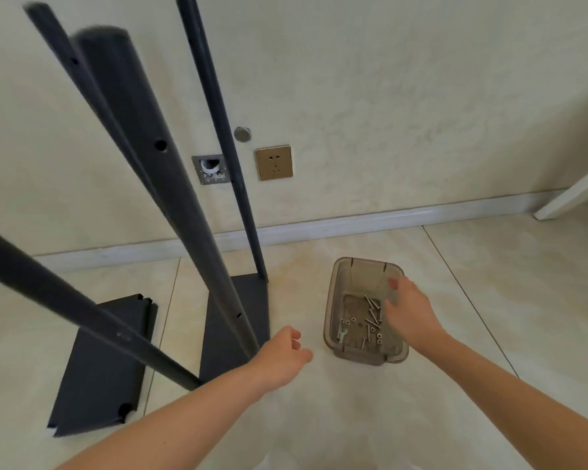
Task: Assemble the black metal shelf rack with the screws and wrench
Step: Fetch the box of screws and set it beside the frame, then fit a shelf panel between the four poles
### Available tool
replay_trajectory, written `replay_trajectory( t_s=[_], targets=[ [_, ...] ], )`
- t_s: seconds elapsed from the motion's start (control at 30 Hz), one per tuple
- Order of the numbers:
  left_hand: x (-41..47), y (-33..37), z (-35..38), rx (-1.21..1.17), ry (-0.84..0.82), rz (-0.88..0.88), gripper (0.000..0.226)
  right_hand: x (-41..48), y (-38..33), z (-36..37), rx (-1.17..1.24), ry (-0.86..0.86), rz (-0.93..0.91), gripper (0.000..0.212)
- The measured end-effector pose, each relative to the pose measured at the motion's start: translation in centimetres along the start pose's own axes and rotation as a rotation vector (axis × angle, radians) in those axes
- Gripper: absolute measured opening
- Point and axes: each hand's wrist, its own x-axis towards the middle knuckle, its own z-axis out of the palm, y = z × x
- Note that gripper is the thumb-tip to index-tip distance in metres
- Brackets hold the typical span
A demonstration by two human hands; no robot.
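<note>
**Right hand over the bin, rack to its left**

A clear brown bin (367,356) sits on a glossy cream tile floor (421,418) with thin dark joints. In the bin lie loose screws (373,312), some nuts and a small wrench (342,335). The right hand (409,310) hovers over the bin's right side, fingers loose and spread, gripping nothing that shows. The left hand (286,354) hangs just left of the bin, fingers loosely curled and empty.

Further left of the bin stands the rack (184,205): black posts with bolt holes rising from a black base shelf (248,293) on the floor. A spare shelf (106,364) lies flat beyond it, well left of the bin.

Behind the bin a white skirting (353,222) meets a pale textured wall, which carries a gold socket (274,162), an open wall box (212,169) and a round metal cap (242,134).
</note>
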Motion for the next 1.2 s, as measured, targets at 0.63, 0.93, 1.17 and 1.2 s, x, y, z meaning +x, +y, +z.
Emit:
replay_trajectory(
  t_s=[0.63, 0.93, 1.17, 1.2],
  targets=[
    [-19.3, -5.7, -16.1, -0.014, 0.403, -0.129, 0.065, -13.0, -19.2, -4.8, -0.05, -0.348, -0.501, 0.038],
    [-19.5, -2.5, -17.5, -0.262, 0.668, 0.17, 0.049, -13.5, -22.7, -3.6, 0.22, -0.362, -0.444, 0.053],
    [-18.9, -2.3, -16.6, -0.357, 0.78, 0.252, 0.036, -13.8, -23.7, -3.0, 0.282, -0.282, -0.396, 0.031],
    [-18.8, -2.5, -16.5, -0.342, 0.788, 0.264, 0.035, -13.8, -24.0, -3.0, 0.275, -0.261, -0.388, 0.027]
  ],
)
